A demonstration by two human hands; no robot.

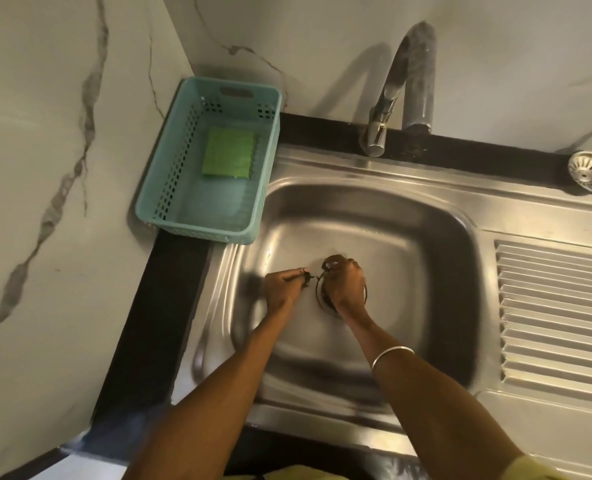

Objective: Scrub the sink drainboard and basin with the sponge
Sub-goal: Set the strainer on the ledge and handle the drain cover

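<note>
Reaching into the stainless steel sink basin (426,244), both hands work at the drain; left hand (282,287) pinches a small dark object (308,277); right hand (345,284) curls over the drain, grip unclear; green rectangular sponge (228,153) lies in the teal plastic basket (170,188).

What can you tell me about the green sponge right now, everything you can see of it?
The sponge is a flat rectangle with a bright green scouring face turned up; a yellowish edge shows along its near side. It lies flat on the floor of the teal perforated basket, toward the basket's far end, left of the basin. It looks whole and unused for now. Neither hand touches it; both are down in the basin.
</note>
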